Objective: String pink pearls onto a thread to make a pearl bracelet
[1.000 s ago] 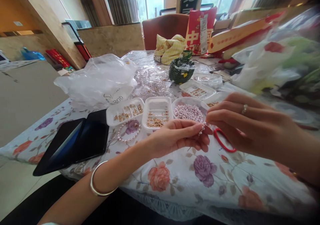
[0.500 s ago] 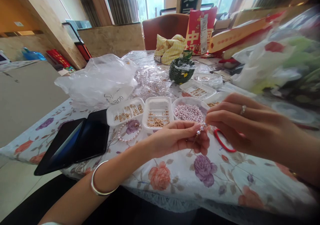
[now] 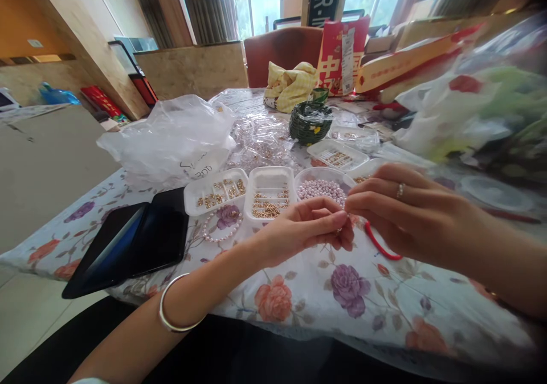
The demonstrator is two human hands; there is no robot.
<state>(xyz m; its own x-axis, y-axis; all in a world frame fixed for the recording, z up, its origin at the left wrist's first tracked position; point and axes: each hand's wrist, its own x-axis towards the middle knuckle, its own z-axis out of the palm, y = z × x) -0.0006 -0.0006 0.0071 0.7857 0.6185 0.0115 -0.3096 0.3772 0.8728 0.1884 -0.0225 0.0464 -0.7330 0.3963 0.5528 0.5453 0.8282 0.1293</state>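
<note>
Both hands meet above the flowered tablecloth [image 3: 350, 310], fingertips touching. My left hand [image 3: 305, 230] is pinched shut on a short strand of pearl beads, now almost hidden by the fingers. My right hand [image 3: 401, 213], with a ring on one finger, is pinched shut at the strand's other end. Just behind the hands stands a round white tray of pink pearls [image 3: 320, 187]. A red loop [image 3: 378, 244] lies on the cloth under my right hand.
Two white trays of gold beads [image 3: 217, 190] [image 3: 268, 197], a finished pearl bracelet [image 3: 220, 230], a black tablet [image 3: 132, 247], a crumpled clear bag [image 3: 171, 136], a green woven basket [image 3: 308, 123] and more trays [image 3: 337, 155] stand behind. Boxes and bags crowd the right.
Both hands have shifted slightly left and closer together. The beads, which showed between the fingertips earlier, are now mostly covered by my left fingers.
</note>
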